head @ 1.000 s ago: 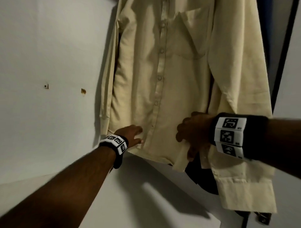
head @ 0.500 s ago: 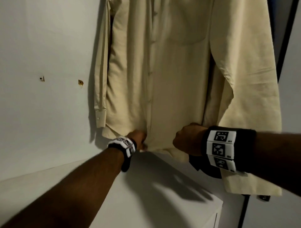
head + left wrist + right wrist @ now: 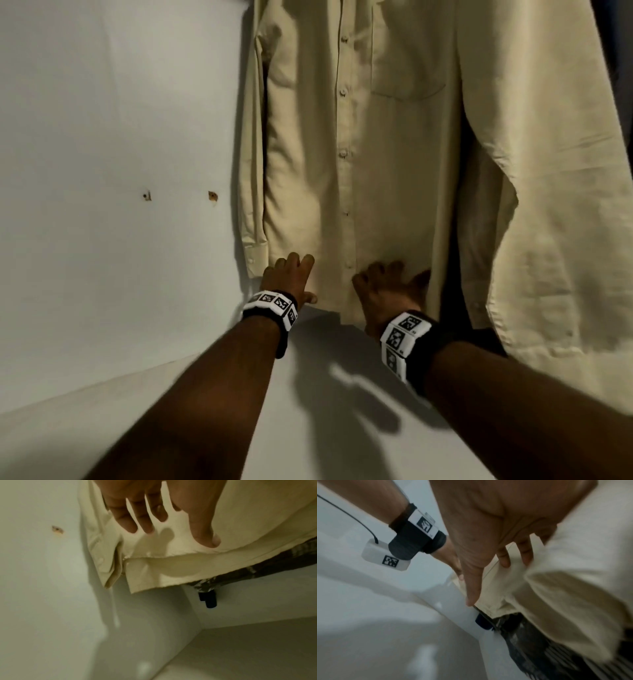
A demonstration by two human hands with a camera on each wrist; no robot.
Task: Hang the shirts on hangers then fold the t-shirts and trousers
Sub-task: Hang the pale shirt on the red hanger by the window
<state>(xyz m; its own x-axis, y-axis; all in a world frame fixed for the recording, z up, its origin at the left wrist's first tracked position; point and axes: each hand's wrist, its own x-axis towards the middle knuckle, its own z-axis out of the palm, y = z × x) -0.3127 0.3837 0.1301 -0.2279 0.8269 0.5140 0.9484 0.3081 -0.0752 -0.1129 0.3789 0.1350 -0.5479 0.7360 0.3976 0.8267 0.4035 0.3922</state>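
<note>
Cream shirt (image 3: pixel 359 164) hangs against white wall (image 3: pixel 102 137), buttoned. Left hand (image 3: pixel 289 277) and right hand (image 3: pixel 390 291) flat on lower front near hem, fingers straight and spread, gripping nothing. Risk, imo – push too hard sideways and shirt skews, maybe slips off whatever holds it; top out of view. Dark garment (image 3: pixel 530 642) behind could snag too.

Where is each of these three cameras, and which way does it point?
Head: worn on the head, facing the hanging shirt; shows both forearms, left hand and right hand.
Left wrist: looks along that hand's straight fingers at the shirt's hem.
Right wrist: looks along its fingers on the cloth; the other wrist shows too.
All three views share the shirt.
</note>
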